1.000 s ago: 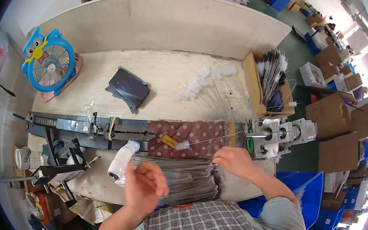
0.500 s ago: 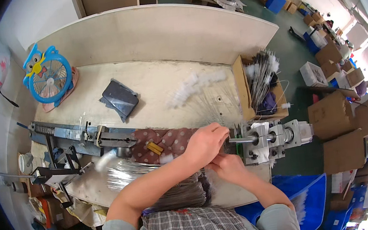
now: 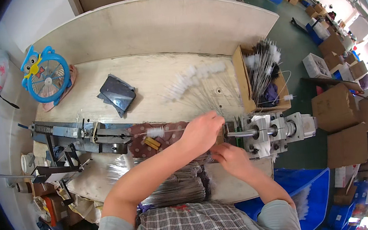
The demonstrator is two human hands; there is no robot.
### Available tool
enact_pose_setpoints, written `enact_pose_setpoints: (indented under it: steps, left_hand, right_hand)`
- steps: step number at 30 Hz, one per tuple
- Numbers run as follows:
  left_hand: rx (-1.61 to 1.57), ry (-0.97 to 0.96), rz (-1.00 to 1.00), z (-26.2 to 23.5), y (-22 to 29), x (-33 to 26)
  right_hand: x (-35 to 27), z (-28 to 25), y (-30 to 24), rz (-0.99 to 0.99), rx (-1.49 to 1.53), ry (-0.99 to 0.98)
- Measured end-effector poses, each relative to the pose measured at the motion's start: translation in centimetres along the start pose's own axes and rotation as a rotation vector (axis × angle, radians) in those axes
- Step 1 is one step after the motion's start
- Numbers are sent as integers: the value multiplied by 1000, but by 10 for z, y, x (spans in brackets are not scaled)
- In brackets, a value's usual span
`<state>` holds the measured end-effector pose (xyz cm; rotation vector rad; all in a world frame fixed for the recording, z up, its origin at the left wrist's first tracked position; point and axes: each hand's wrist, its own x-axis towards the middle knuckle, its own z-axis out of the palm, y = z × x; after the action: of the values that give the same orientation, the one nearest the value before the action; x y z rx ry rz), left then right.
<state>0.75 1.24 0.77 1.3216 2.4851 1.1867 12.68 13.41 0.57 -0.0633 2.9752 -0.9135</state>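
Note:
My left hand (image 3: 205,131) is closed around the wire stem of a white bristle brush (image 3: 155,132). The brush lies level to the left of that hand, its tip near the end of a metal bench fixture (image 3: 109,139). Just below, my right hand (image 3: 233,158) has its fingers pinched together; what they hold, if anything, is hidden. Right of both hands a metal rod (image 3: 240,133) juts from a clamped spindle machine (image 3: 270,132). A bundle of thin metal wires (image 3: 179,190) lies under my left forearm.
Finished-looking white brushes (image 3: 193,80) lie fanned out on the table. A cardboard box (image 3: 244,87) of wired brushes stands at the right. A dark flat packet (image 3: 118,95), a blue fan (image 3: 48,80), yellow pieces (image 3: 152,143) on a dotted cloth, and a blue bin (image 3: 307,182) surround the workspace.
My left hand has moved slightly up and away, and the white brush now shows stretched out over the dotted cloth. My right hand has moved a little upward and right.

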Motion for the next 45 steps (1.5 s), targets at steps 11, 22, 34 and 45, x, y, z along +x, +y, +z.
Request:
enact_pose_setpoints:
  steps: [11,22,34,45]
  left_hand:
    - [53,363,242,-33,-1,-22]
    - [-463,187,69,-75,18,-115]
    - [-1062,78,-329,-1,-3,-35]
    - [-1287,236,-719,-36,30,-65]
  right_hand:
    - [4,-6,-21,-112,-204,-41]
    - [26,-71,-17,-307,-314,355]
    - [54,-84,14,-251,-335,-55]
    - [80,-85,-3,-403,-126,-316]
